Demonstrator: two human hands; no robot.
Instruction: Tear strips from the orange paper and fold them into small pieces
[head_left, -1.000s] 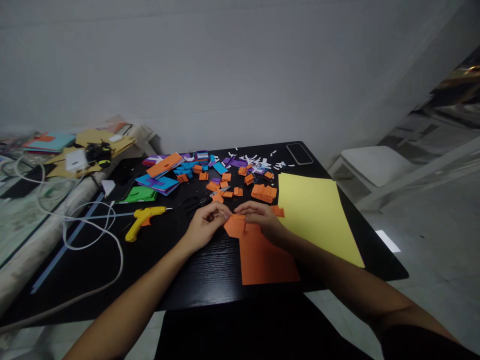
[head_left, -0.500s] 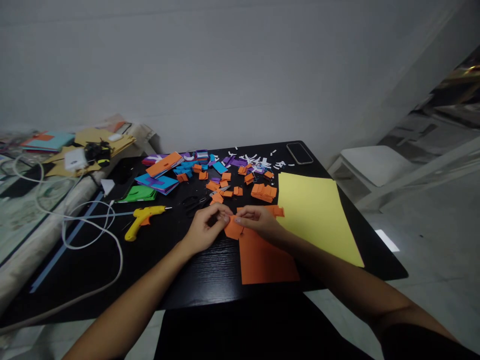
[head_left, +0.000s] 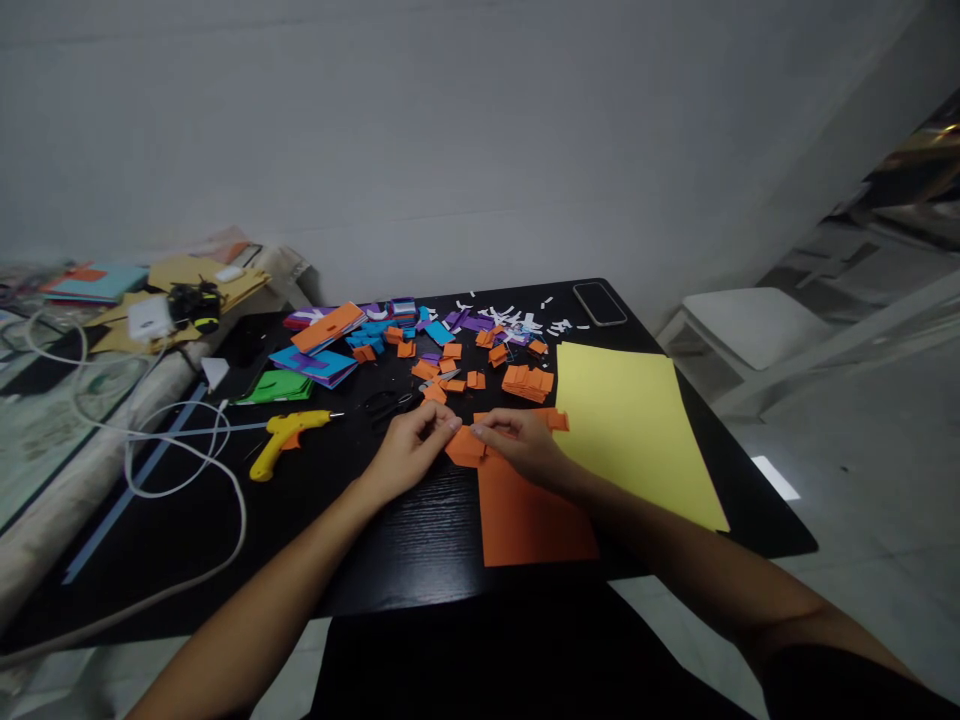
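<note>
Between my two hands is a small orange piece of paper (head_left: 466, 449), its lower part hanging below the fingertips. My left hand (head_left: 411, 446) pinches its upper left edge with thumb and forefinger. On the other side my right hand (head_left: 523, 441) grips the piece at its upper right, fingers curled. Under my right hand lies a larger orange sheet (head_left: 536, 525), partly covered by the wrist. Beyond the hands are small folded orange paper pieces (head_left: 476, 380) and a stack of orange pieces (head_left: 527, 383). Black-handled scissors (head_left: 386, 405) lie just past my left hand, partly covered by paper.
A yellow glue gun (head_left: 289, 440) lies at left, near a white cable (head_left: 244, 520). Green paper (head_left: 277, 387) and a blue and purple folded stack (head_left: 319, 366) sit behind it. Yellow sheets (head_left: 626, 430) lie right; a phone (head_left: 599, 304) rests at the back corner.
My left hand's thumb and forefinger have shifted slightly on the orange piece, which now sits a little higher and more tilted. The right hand has barely moved.
</note>
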